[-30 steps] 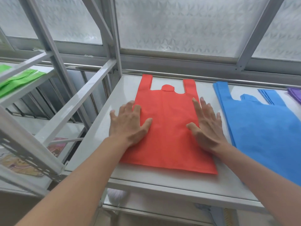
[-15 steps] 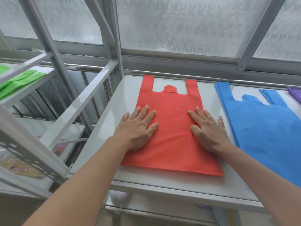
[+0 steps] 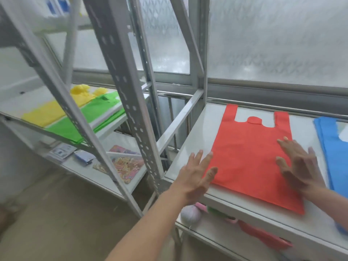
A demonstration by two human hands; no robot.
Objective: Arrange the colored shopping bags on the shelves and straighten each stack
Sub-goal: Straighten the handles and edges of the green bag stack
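A red shopping bag stack point(image 3: 248, 153) lies flat on the white shelf point(image 3: 203, 129), handles toward the window. My left hand point(image 3: 195, 174) hovers open at the stack's near left corner, fingers spread, holding nothing. My right hand point(image 3: 299, 164) is open over the stack's right side, palm down; touching or just above, I cannot tell. A blue bag stack point(image 3: 333, 147) lies to the right on the same shelf. On the neighbouring rack to the left lie a green bag stack point(image 3: 90, 117) and a yellow bag stack point(image 3: 50, 112).
Grey perforated steel uprights point(image 3: 130, 113) stand between the two racks. A lower left shelf holds a colourful printed sheet point(image 3: 124, 164) and small packets point(image 3: 82, 157). Under the red stack, a lower shelf holds a pale ball point(image 3: 190, 215) and red items point(image 3: 263, 234). Frosted windows behind.
The view has swung left, revealing the left rack with green and yellow bags. Both hands have lifted and slid back from pressing on the red stack; the left hand is now off its edge.
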